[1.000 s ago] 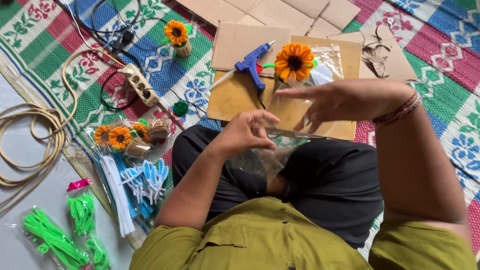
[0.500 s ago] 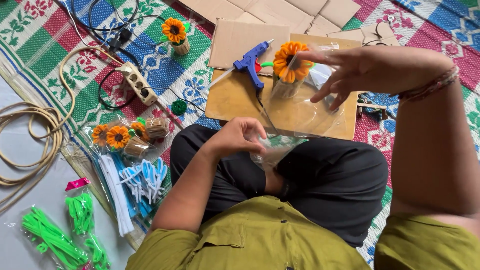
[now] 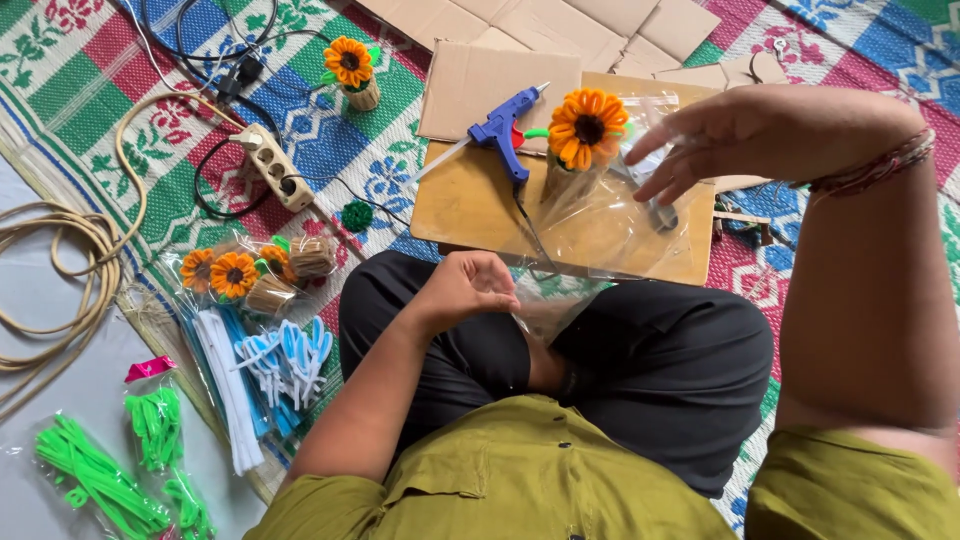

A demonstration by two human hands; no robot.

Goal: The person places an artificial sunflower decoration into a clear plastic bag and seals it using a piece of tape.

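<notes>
While the left hand [image 3: 470, 290] pinches the clear bag [image 3: 600, 225] holding an orange flower [image 3: 587, 128], the right hand [image 3: 720, 135] hovers released.

clear bag [image 3: 610, 225] on board | green-stem pkts [image 3: 150, 440] lower left | flower pkt [image 3: 250, 272] mat

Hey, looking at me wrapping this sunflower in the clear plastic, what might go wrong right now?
1. The glue gun lies right beside the clear plastic sheet; if its nozzle is hot, it might melt or stick the film.
2. The orange sunflower stands upright inside the loose film; a tug from the left hand, which pinches the film's near edge, may tip it.
3. The right hand hovers close over the flower and might crush its petals.
</notes>
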